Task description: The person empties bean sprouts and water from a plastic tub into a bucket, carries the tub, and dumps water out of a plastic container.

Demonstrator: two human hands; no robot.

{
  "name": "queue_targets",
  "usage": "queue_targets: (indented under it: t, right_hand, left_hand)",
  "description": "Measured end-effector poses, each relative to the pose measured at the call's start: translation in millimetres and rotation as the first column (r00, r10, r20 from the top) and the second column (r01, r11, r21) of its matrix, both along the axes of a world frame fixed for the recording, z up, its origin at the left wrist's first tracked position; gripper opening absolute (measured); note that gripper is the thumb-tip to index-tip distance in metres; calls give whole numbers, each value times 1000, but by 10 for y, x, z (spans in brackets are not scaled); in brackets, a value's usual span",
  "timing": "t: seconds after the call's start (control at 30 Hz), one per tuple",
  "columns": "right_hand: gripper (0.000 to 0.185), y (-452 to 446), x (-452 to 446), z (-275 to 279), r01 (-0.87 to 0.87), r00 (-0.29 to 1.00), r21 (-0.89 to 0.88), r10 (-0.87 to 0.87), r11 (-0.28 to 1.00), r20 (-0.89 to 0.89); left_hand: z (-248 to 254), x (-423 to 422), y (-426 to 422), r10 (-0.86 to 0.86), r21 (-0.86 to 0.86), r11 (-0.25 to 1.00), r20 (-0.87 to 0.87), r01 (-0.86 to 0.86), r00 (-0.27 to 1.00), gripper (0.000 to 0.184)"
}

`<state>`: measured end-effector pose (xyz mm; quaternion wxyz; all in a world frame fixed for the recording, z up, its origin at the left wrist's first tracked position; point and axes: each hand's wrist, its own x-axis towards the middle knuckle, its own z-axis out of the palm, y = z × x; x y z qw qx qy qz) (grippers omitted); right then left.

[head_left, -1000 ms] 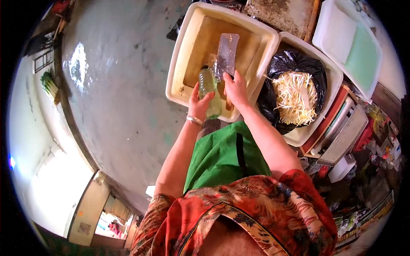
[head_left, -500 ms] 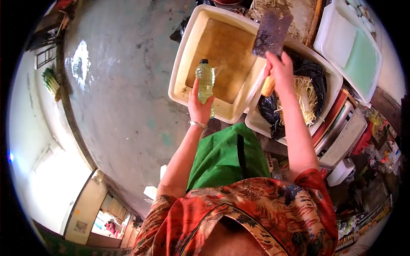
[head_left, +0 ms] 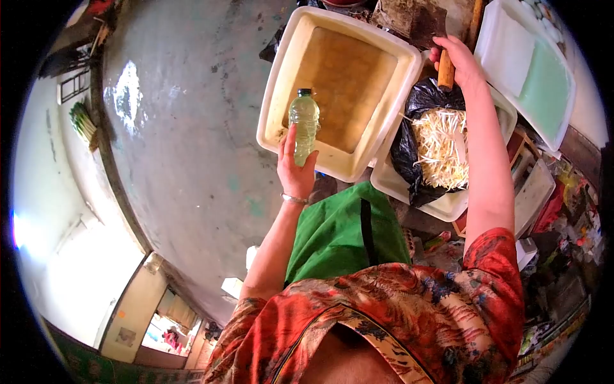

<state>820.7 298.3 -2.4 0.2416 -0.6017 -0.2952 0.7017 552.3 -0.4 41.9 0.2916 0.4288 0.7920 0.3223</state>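
Observation:
My left hand [head_left: 296, 171] is closed around the lower part of a clear plastic bottle [head_left: 304, 121] with a dark cap and pale yellow-green liquid inside. The bottle stands out against the front left of a large cream tub [head_left: 266, 96] with a brownish, wet-looking bottom. At the upper right, my right hand [head_left: 462, 59] grips a cleaver [head_left: 446, 72] by its wooden handle. Its dark blade reaches over a worn, stained board [head_left: 395, 17]. Below my right hand, bean sprouts [head_left: 440, 147] lie in a black plastic bag [head_left: 404, 160] inside a second pale tub [head_left: 455, 208].
A white tray with a greenish inside [head_left: 543, 89] sits at the far right. Beneath it is clutter with a drawer-like box [head_left: 536, 192]. Grey concrete floor [head_left: 198, 128] spreads to the left, with green vegetables [head_left: 82, 125] by the wall. A green apron [head_left: 332, 233] covers my lap.
My right hand has carried the cleaver up and to the right, bringing the blade over the board and uncovering more bean sprouts. My left hand still holds the bottle, with only a slight shift.

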Motion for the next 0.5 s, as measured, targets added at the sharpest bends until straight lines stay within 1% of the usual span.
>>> queue_targets:
  t: [0.03, 0.07, 0.1, 0.13, 0.17, 0.2, 0.27, 0.3, 0.33, 0.37, 0.4, 0.43, 0.47, 0.5]
  right_hand:
    - [29, 30, 111, -100, -78, 993, -3, 78, 997, 84]
    - [29, -31, 132, -172, -79, 993, -2, 79, 997, 84]
    - [38, -127, 111, -160, -160, 908, 219, 57, 962, 415]
    - [48, -227, 54, -60, -303, 727, 387, -51, 871, 685]
    - [61, -319, 20, 62, -413, 616, 324, -1, 851, 788]
    - [59, -453, -87, 261, -605, 345, 240, -21, 759, 938]
    - [49, -723, -248, 417, -783, 176, 296, -262, 548, 949]
    - [43, -846, -363, 478, -730, 414, 354, -33, 584, 910]
    - [37, -1023, -514, 513, -672, 603, 378, 174, 637, 779]
    - [31, -1198, -665, 548, -597, 743, 348, 334, 723, 580]
    - [26, -1404, -849, 519, -532, 832, 282, 431, 799, 349]
    - [25, -1577, -1016, 425, -482, 876, 236, 456, 844, 158]
    - [25, -1746, -1171, 276, -440, 890, 177, 453, 880, -41]
    - [22, -1945, -1307, 14, -375, 909, 125, 391, 918, -146]
  left_hand:
    - [8, 3, -6, 31, 18, 999, 65, -32, 997, 71]
    - [-16, -1, -28, 31, 19, 999, 65, -32, 997, 71]
    - [-70, -9, -59, 113, 11, 993, 242, -119, 964, 71]
    - [-77, -10, -60, 188, -12, 979, 410, -201, 892, 71]
    - [-74, -11, -64, 187, -10, 980, 410, -201, 893, 71]
    - [-43, -7, -42, 184, -5, 980, 399, -198, 898, 71]
    - [-1, 3, 0, 177, 5, 981, 391, -194, 903, 71]
    - [14, 6, 14, 142, 13, 988, 332, -155, 933, 71]
    - [31, 12, 20, 106, 18, 993, 270, -115, 957, 71]
    - [45, 28, 30, 103, 20, 993, 271, -113, 957, 71]
    - [55, 52, 57, 79, 15, 996, 203, -83, 976, 72]
    - [66, 81, 85, 55, 10, 998, 131, -57, 990, 74]
    - [103, 106, 114, 54, 16, 998, 128, -57, 990, 74]
    - [154, 133, 144, 18, 6, 1000, 75, -19, 997, 74]
